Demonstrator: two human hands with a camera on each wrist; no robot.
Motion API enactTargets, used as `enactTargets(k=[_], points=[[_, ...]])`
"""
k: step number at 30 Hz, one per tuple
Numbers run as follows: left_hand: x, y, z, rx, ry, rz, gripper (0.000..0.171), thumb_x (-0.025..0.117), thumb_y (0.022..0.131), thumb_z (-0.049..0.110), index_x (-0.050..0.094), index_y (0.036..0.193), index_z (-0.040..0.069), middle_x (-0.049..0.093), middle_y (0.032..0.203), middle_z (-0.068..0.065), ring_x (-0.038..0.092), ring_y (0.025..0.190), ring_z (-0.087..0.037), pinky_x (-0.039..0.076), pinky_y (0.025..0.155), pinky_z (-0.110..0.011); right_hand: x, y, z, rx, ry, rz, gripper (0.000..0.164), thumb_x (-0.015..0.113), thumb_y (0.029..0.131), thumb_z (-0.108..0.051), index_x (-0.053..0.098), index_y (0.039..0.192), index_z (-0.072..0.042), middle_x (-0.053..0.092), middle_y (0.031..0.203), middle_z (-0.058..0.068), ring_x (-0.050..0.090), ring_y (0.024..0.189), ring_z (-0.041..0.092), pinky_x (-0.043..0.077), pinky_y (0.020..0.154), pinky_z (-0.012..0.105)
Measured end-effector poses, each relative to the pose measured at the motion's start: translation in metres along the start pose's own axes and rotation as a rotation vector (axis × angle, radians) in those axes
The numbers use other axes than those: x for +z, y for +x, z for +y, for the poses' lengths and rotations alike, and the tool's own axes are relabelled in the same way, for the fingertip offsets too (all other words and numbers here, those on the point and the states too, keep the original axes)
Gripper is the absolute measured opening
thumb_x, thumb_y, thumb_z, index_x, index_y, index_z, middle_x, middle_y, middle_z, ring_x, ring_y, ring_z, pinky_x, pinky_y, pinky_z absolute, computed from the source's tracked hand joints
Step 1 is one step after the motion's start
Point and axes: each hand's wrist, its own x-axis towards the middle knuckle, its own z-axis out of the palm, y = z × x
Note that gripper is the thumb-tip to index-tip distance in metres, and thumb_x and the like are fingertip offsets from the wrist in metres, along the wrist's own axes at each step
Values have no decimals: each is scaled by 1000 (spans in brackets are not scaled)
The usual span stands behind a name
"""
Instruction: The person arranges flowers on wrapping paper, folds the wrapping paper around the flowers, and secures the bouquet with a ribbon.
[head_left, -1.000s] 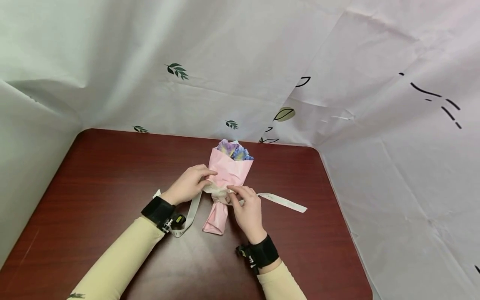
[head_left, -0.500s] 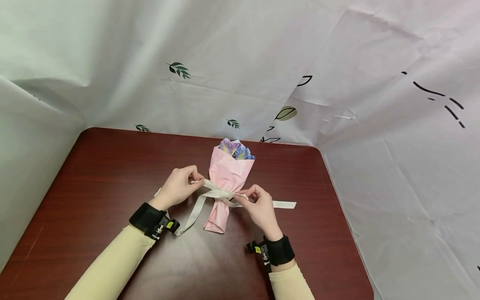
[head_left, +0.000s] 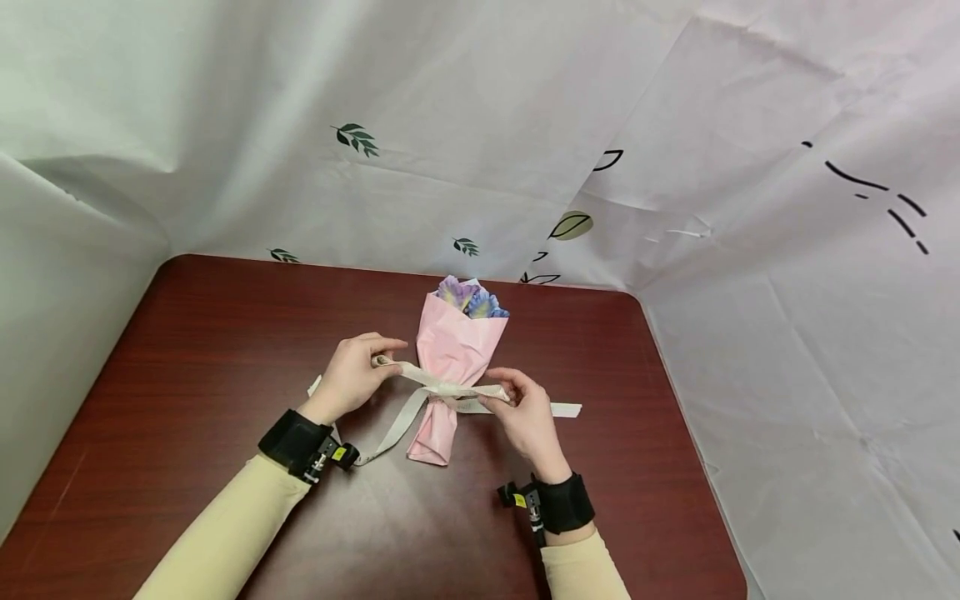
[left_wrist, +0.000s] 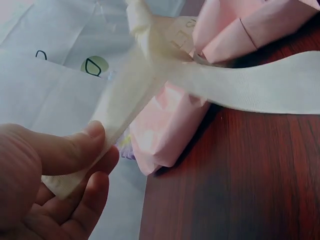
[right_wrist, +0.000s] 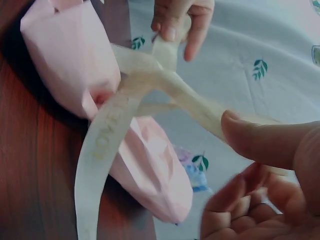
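Observation:
A small bouquet point(head_left: 456, 346) in pink wrapping paper lies on the table, purple and blue flowers point(head_left: 472, 298) showing at its far end. Round its narrow waist runs a cream ribbon point(head_left: 450, 389) with printed letters, crossed over itself at the front. My left hand point(head_left: 354, 373) pinches one part of the ribbon between thumb and fingers, left of the bouquet. On the right, my right hand point(head_left: 525, 417) pinches another part, as the right wrist view also shows. Two loose tails hang away: one ribbon tail point(head_left: 397, 429) curves to the lower left, the other pokes out beyond my right hand.
The dark red-brown table point(head_left: 247, 333) has rounded far corners. A pale cloth backdrop point(head_left: 450, 108) with leaf prints rises behind it and along both sides. Each wrist wears a black strap with a small camera, such as the left strap point(head_left: 296, 442).
Both hands have moved apart from the bouquet's waist, drawing the ribbon out to left and right. The right ribbon tail has drawn inward. The bouquet stays almost in place.

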Motion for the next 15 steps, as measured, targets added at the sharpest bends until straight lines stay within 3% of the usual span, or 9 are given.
enactTargets(k=[5,8,12,15], points=[[1,-3,-2,70,30,1,13,87,88,3,86,101,3,67,91,-2,61,77,-17,48,68,-31,-7,-2,1,48,-38,-56,11,81,97,-17,84,108,-15,77,100,-1,66,86,15,51,69,26],[2,-4,-4,70,9,17,4,88,88,5,84,89,7,70,98,-4,67,78,-16,53,71,-32,-8,-4,1,72,-7,-34,9,84,95,-18,84,104,-13,78,96,1,65,82,16,49,67,25],[2,-5,-4,24,-23,11,20,88,89,6,73,77,12,78,108,-11,77,84,-21,61,77,-39,-9,-4,3,88,69,26,16,90,89,-13,75,87,-8,73,84,2,62,74,14,45,61,24],[1,-6,-3,-7,-34,-1,28,87,90,7,65,74,15,81,108,-11,79,90,-25,62,79,-40,-12,-4,5,93,123,37,23,92,85,-10,70,91,-5,69,84,5,62,75,16,48,61,24]])
